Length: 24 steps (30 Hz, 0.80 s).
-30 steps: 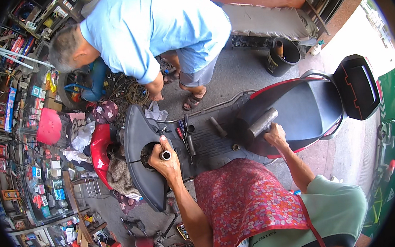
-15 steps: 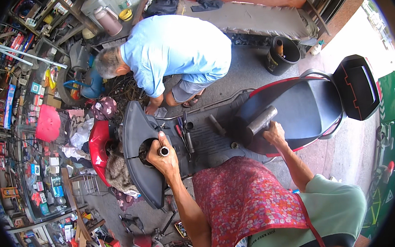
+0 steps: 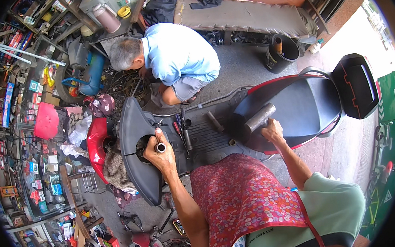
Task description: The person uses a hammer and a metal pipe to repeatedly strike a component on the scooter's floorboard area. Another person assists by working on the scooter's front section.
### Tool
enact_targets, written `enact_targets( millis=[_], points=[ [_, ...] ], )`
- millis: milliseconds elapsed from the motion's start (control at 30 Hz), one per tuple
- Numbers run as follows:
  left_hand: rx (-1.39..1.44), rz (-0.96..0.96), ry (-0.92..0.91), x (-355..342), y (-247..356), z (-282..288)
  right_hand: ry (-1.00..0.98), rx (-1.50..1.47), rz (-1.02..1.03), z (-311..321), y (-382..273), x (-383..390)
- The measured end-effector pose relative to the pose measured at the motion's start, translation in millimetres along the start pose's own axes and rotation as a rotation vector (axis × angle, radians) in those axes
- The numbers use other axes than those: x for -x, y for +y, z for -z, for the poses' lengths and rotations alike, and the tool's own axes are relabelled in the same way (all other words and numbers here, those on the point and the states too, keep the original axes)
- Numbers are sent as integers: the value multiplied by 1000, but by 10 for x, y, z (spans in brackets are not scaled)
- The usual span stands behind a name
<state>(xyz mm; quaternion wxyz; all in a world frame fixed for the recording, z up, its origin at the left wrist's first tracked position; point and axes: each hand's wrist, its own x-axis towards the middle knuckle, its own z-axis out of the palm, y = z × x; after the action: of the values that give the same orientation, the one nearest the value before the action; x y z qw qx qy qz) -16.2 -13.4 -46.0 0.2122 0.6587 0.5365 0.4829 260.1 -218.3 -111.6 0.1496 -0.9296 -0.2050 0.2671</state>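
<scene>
My left hand (image 3: 159, 154) is closed round an upright metal tube (image 3: 161, 147) at the round opening in the scooter's dark plastic front panel (image 3: 133, 128). My right hand (image 3: 272, 131) grips a thick steel cylinder (image 3: 260, 117), apparently a hammer head, over the black seat (image 3: 307, 108); any handle is hidden by the fingers. Between my hands, on the ribbed footboard (image 3: 210, 138), lie screwdrivers (image 3: 178, 130), sockets (image 3: 187, 138), a metal bar (image 3: 215, 122) and a small brass-coloured ring (image 3: 232, 142). A red body panel (image 3: 96, 150) and grey rags (image 3: 118, 171) sit left of the front panel.
A person in light blue (image 3: 178, 55) crouches beyond the scooter. Shelves (image 3: 44, 182) crowded with small boxes line the left. A padded bench (image 3: 240, 15), black bucket (image 3: 281, 59) and open rear box (image 3: 354, 85) are behind and right. Small parts lie on the floor (image 3: 145, 220) below.
The person in blue has lowered from bending into a crouch, head shifting right. My left hand with the tube and my right hand with the cylinder have shifted slightly left.
</scene>
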Motion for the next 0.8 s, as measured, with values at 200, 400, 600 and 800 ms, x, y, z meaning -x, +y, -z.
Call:
enact_targets(
  millis=[200, 400, 600, 800],
  points=[
    [-7, -3, -6, 5, -54, -14, 9, 1, 18, -65, 97, -55],
    [-16, -20, 6, 3, -14, 3, 21, -4, 36, -91, 106, -71],
    [-22, -25, 4, -4, 4, -6, 17, -17, 14, -97, 135, -76],
    [-17, -17, 7, -5, 8, -12, 43, 9, 26, -148, 192, -118]
  ],
)
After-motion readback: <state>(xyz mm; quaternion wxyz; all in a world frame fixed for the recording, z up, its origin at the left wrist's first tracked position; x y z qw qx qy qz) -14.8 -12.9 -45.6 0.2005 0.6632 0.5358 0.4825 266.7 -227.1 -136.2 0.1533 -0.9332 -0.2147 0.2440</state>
